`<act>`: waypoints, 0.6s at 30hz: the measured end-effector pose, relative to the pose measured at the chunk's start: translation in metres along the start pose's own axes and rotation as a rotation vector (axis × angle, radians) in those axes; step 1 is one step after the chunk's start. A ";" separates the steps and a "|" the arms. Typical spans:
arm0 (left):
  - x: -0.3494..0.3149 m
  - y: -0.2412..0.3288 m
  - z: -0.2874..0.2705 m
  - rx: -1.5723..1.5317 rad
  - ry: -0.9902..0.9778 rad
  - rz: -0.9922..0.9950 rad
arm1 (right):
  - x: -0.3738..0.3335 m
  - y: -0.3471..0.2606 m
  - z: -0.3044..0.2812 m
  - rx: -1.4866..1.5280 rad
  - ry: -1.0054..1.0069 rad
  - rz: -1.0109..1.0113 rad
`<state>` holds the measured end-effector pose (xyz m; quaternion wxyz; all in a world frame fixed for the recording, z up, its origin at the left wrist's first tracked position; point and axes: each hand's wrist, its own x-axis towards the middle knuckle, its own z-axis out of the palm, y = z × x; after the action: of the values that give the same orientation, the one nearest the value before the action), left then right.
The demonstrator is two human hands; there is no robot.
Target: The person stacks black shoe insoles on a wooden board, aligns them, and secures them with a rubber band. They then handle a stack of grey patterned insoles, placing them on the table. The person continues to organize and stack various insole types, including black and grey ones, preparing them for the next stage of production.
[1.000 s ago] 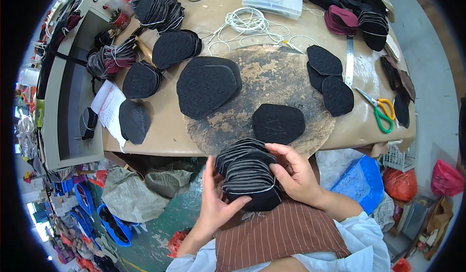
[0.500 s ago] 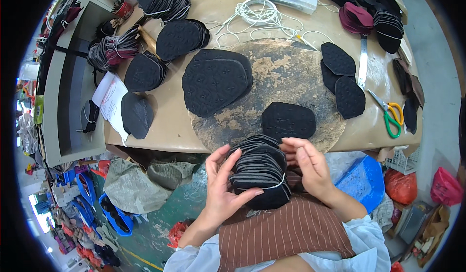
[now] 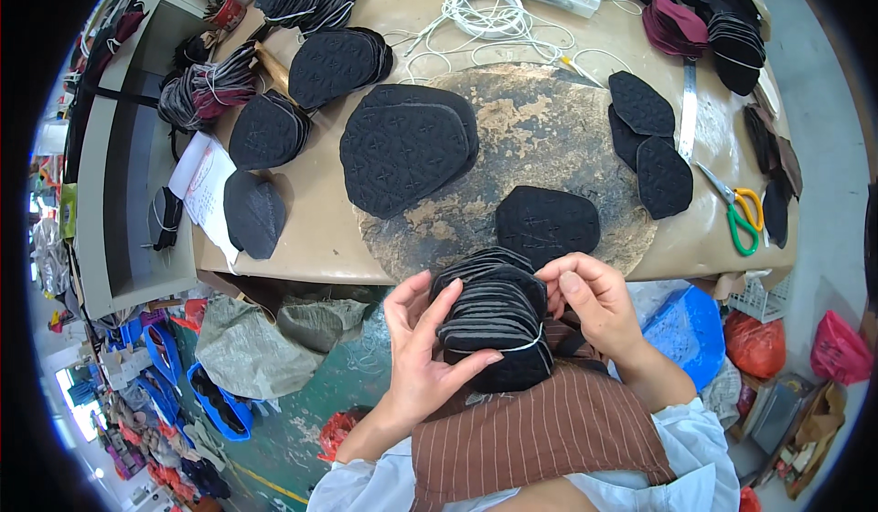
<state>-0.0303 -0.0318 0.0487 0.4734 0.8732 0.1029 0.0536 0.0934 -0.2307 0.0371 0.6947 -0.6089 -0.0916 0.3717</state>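
A thick bundle of black padded fabric pieces (image 3: 489,315) stands over my lap at the table's front edge, a thin white tie round its lower part. My left hand (image 3: 419,352) grips it from the left, thumb across the near side and fingers spread over the far edge. At the bundle's right edge is my right hand (image 3: 599,311), fingertips pinched together; whatever they hold is too small to make out. Just beyond lies a black quilted piece (image 3: 549,224) on the round worn board (image 3: 512,119). A larger black stack (image 3: 402,151) sits at the board's left.
Several black pieces (image 3: 663,178) overlap at the board's right, near scissors (image 3: 741,210) with green and orange handles and a metal ruler (image 3: 688,110). White cord (image 3: 485,18) lies coiled behind. More tied bundles (image 3: 210,82) stand left, beside a grey metal cabinet (image 3: 137,165).
My right hand has shifted slightly right, and its fingers have drawn into a pinch beside the bundle. My left hand keeps its hold. The view has moved a little.
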 end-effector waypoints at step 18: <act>-0.012 0.004 0.010 -0.078 0.074 0.178 | 0.002 -0.020 0.004 -0.351 -0.046 -0.213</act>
<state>-0.0396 -0.0443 0.0467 0.4961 0.8573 0.0401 0.1316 0.1005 -0.2259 0.0556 0.6110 -0.6989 -0.2349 0.2882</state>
